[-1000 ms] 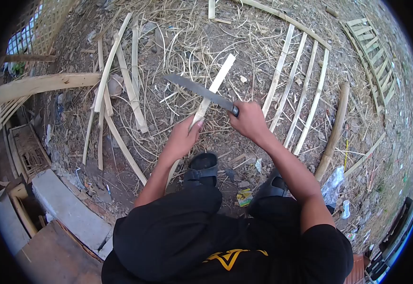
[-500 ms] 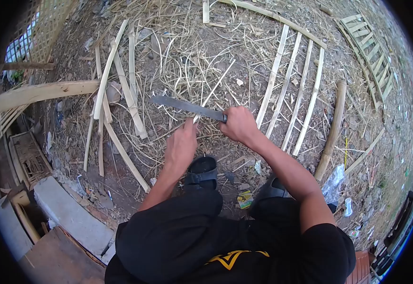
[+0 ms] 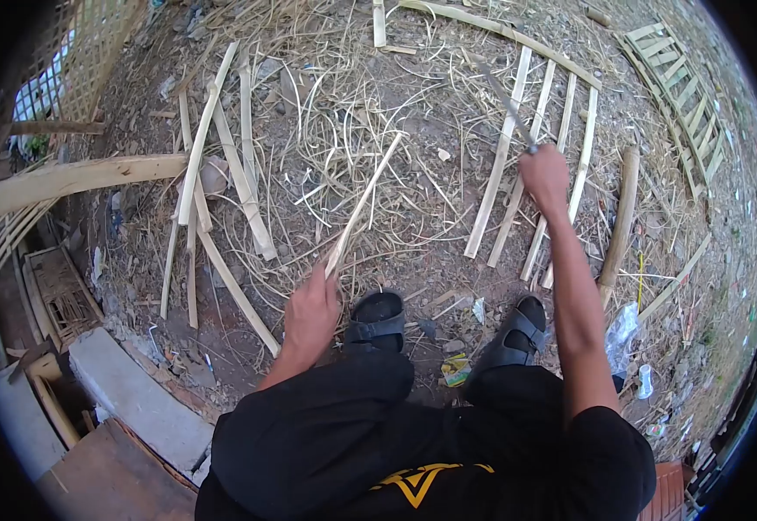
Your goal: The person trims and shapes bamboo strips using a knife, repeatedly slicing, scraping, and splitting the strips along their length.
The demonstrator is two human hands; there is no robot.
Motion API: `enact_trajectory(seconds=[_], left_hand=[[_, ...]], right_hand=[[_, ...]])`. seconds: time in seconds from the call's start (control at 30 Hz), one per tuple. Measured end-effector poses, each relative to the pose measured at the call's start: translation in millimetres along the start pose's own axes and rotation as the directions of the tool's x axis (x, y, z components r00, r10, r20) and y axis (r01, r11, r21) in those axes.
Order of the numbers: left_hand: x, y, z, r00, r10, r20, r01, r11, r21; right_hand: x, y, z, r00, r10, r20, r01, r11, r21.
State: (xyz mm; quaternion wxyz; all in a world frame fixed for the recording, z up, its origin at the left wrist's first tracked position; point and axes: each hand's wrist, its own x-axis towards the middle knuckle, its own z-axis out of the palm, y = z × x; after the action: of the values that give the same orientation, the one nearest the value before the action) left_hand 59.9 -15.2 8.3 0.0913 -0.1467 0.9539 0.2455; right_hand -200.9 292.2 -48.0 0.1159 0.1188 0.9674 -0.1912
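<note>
My left hand (image 3: 311,311) is closed around the lower end of a pale bamboo strip (image 3: 368,196), which slants up and to the right in front of me. Out to the right, my right hand (image 3: 545,176) grips the handle of a long-bladed knife (image 3: 506,100). Its blade points up and to the left, passing over one of the laid-out bamboo slats (image 3: 497,165). Knife and strip are well apart. Most of the knife's handle is hidden in my fist.
Curly bamboo shavings (image 3: 343,130) litter the ground. More bamboo strips (image 3: 244,174) lie at left, near a thick bamboo piece (image 3: 83,174). A round bamboo pole (image 3: 621,217) lies at right, a slatted frame (image 3: 678,104) beyond it. Concrete slabs (image 3: 139,395) edge the lower left.
My right hand has swung the knife away from the strip, up and to the right. My left hand has drawn back slightly toward me with the strip, which now shows along more of its length.
</note>
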Motion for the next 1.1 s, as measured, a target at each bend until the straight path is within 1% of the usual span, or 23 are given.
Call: enact_trajectory(seconds=[0.03, 0.07, 0.13, 0.17, 0.2, 0.27, 0.3, 0.33, 0.37, 0.47, 0.53, 0.57, 0.6, 0.63, 0.73, 0.8, 0.9, 0.93, 0.97, 1.0, 1.03, 1.07, 1.1], left_hand=[[-12, -5, -3, 0.999, -0.042, -0.008, 0.041, 0.998, -0.053], [-20, -11, -3, 0.997, -0.077, 0.008, 0.078, 0.996, -0.041], [-3, -14, -2, 0.942, -0.148, 0.301, 0.269, 0.870, -0.413], [1, -20, 16, 0.937, -0.142, 0.318, 0.312, 0.745, -0.589], [9, -10, 14, 0.936, -0.146, 0.320, 0.319, 0.738, -0.595], [27, 18, 1, 0.852, -0.090, 0.516, 0.461, 0.595, -0.658], [34, 24, 2, 0.852, -0.084, 0.516, 0.458, 0.598, -0.658], [39, 30, 4, 0.847, 0.012, 0.532, 0.429, 0.577, -0.695], [42, 34, 6, 0.833, 0.105, 0.543, 0.406, 0.550, -0.730], [47, 42, 8, 0.784, 0.165, 0.598, 0.440, 0.532, -0.723], [45, 38, 8, 0.785, 0.194, 0.589, 0.432, 0.511, -0.743], [40, 34, 8, 0.759, 0.158, 0.631, 0.518, 0.440, -0.733], [36, 30, 8, 0.728, 0.127, 0.674, 0.599, 0.361, -0.715], [31, 24, 10, 0.726, 0.131, 0.675, 0.599, 0.361, -0.715], [23, 10, 13, 0.743, 0.136, 0.655, 0.558, 0.414, -0.719], [23, 5, 10, 0.717, 0.089, 0.691, 0.553, 0.531, -0.642], [25, 11, 11, 0.765, 0.071, 0.640, 0.536, 0.481, -0.694], [27, 12, 11, 0.777, 0.054, 0.627, 0.546, 0.438, -0.714], [30, 12, 11, 0.782, 0.052, 0.622, 0.542, 0.436, -0.718], [33, 12, 12, 0.807, 0.020, 0.590, 0.520, 0.450, -0.726], [35, 12, 12, 0.831, -0.013, 0.556, 0.498, 0.465, -0.732], [38, 12, 11, 0.834, -0.015, 0.551, 0.495, 0.464, -0.735], [40, 13, 11, 0.840, -0.033, 0.541, 0.493, 0.460, -0.738]], right_hand=[[10, 13, -21, 0.996, 0.064, -0.066, -0.057, 0.993, 0.106], [27, 37, -21, 0.967, 0.012, -0.253, 0.005, 0.998, 0.066], [34, 42, -25, 0.982, 0.075, -0.174, -0.005, 0.927, 0.374], [24, 30, -24, 0.998, 0.062, -0.014, -0.039, 0.778, 0.627], [0, 6, -28, 0.982, 0.039, 0.184, -0.156, 0.718, 0.678], [-38, -22, -4, 0.937, -0.098, 0.335, -0.162, 0.728, 0.666], [-66, -48, -1, 0.889, -0.104, 0.446, -0.242, 0.721, 0.649], [-74, -48, 33, 0.878, -0.163, 0.451, -0.189, 0.747, 0.638], [-99, -72, 23, 0.846, -0.235, 0.479, -0.241, 0.632, 0.736], [-117, -94, 49, 0.812, -0.244, 0.530, -0.382, 0.463, 0.800], [-111, -98, 45, 0.825, -0.236, 0.513, -0.410, 0.373, 0.832], [-105, -100, 41, 0.838, -0.230, 0.495, -0.428, 0.286, 0.858], [-98, -100, 37, 0.865, -0.196, 0.461, -0.398, 0.291, 0.870], [-89, -97, 35, 0.885, -0.168, 0.435, -0.374, 0.301, 0.877], [-71, -87, 23, 0.928, -0.104, 0.357, -0.306, 0.329, 0.893], [-64, -80, 28, 0.935, -0.099, 0.342, -0.285, 0.365, 0.886], [-67, -70, 28, 0.899, -0.146, 0.412, -0.318, 0.430, 0.845], [-71, -71, 33, 0.955, -0.122, 0.269, -0.104, 0.713, 0.693], [-77, -69, 34, 0.966, -0.149, 0.212, -0.007, 0.802, 0.597], [-88, -69, 31, 0.970, -0.185, 0.158, 0.088, 0.872, 0.482], [-100, -74, 20, 0.938, -0.254, 0.237, 0.122, 0.880, 0.459], [-109, -72, 25, 0.936, -0.260, 0.236, 0.128, 0.879, 0.460], [-118, -66, 37, 0.883, -0.408, 0.232, 0.290, 0.863, 0.413]])
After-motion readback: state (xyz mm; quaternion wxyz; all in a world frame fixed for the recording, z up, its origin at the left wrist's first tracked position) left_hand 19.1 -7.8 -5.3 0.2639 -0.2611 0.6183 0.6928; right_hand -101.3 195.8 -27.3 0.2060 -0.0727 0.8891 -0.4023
